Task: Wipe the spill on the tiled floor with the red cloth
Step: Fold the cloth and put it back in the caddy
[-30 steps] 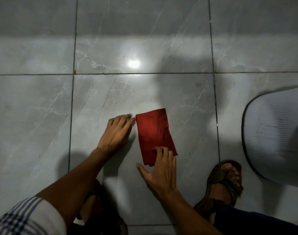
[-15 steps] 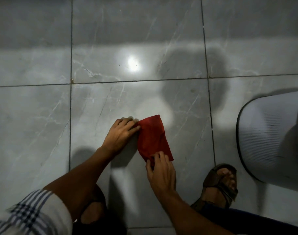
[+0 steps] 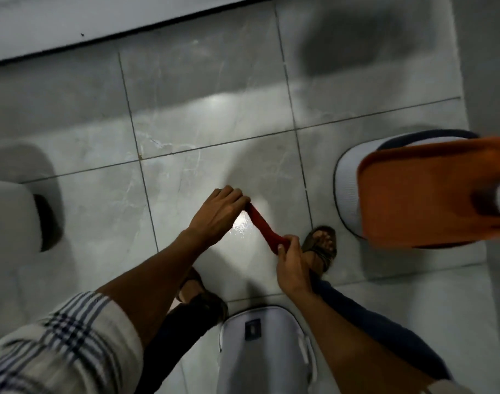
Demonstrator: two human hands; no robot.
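The red cloth (image 3: pixel 262 226) is lifted off the grey tiled floor (image 3: pixel 203 129) and stretched into a narrow band between both hands. My left hand (image 3: pixel 218 212) pinches its far upper end. My right hand (image 3: pixel 291 264) grips its near lower end. Under the cloth a small wet glistening patch (image 3: pixel 240 225) shows on the tile, catching the light. The frame is blurred by motion.
An orange tray-like object (image 3: pixel 425 194) sits on a white ribbed bin (image 3: pixel 346 200) at the right. A white object (image 3: pixel 12 214) stands at the left, another white object (image 3: pixel 260 345) below. My sandalled foot (image 3: pixel 321 245) is beside the right hand. A wall base (image 3: pixel 72 21) runs along the top.
The cloth lay flat and folded on the tile; both hands have now picked it up and pulled it taut. The camera has risen and pulled back, showing more of the room.
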